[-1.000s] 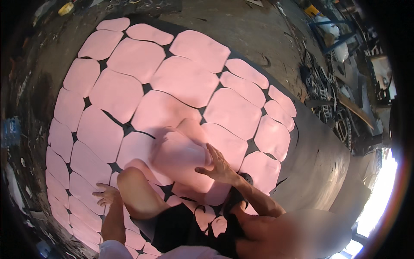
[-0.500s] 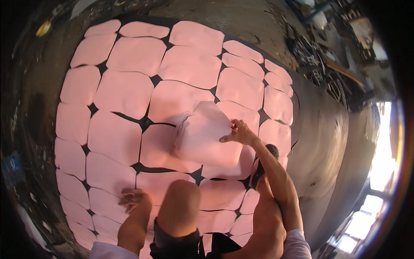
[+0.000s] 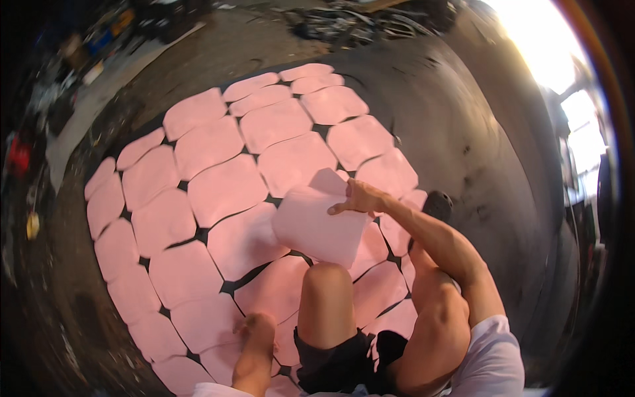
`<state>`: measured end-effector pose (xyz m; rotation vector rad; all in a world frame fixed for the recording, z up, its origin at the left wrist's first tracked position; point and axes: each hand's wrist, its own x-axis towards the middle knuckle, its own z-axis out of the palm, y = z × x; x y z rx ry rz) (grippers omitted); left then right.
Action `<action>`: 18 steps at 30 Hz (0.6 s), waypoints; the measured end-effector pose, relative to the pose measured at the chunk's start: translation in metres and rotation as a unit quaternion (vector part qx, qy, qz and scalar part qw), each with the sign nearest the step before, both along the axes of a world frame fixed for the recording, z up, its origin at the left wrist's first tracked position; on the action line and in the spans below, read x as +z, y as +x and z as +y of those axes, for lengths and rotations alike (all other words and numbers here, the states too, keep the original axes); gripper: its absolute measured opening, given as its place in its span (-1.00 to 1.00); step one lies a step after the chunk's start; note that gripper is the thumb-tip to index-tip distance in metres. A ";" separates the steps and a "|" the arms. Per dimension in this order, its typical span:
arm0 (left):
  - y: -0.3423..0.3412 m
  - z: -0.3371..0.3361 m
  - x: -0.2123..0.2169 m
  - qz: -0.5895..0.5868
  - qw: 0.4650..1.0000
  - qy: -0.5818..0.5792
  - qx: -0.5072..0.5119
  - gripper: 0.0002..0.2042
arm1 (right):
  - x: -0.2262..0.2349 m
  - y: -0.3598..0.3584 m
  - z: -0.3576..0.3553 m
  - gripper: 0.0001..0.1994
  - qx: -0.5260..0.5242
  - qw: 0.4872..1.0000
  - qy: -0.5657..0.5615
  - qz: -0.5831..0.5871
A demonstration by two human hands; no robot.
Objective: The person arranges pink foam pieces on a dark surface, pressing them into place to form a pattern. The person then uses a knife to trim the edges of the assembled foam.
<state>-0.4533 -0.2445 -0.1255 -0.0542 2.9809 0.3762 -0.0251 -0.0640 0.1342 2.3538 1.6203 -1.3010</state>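
Pink sheeting (image 3: 316, 226) is pinched by the right hand (image 3: 362, 197), apparently a carrying step; left hand (image 3: 258, 324) sits lower left of it, grip indiscernible; next move calls for steady support.

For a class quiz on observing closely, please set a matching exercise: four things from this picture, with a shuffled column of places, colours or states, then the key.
Things:
1. Lifted pink sheet
2. Left hand
3. Shorts
4. Red object

Descriptions:
A. Black
B. Near the picture's left edge
C. Low in the picture, left of both bare knees
D. Held by the right hand

Pairs: 1-D, 2-C, 3-A, 4-B
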 end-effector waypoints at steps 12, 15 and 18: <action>0.031 0.007 0.008 -0.054 0.971 -0.015 -0.233 -0.43 | 0.020 0.230 -0.410 -0.19 -0.266 0.940 -0.154 0.146; 0.036 0.011 0.010 -0.049 0.960 -0.021 -0.273 -0.46 | 0.020 0.215 -0.507 -0.11 -0.325 0.931 -0.133 0.103; 0.048 0.013 0.018 -0.051 0.959 -0.008 -0.278 -0.49 | -0.030 0.214 -0.600 -0.04 -0.357 0.932 -0.056 0.032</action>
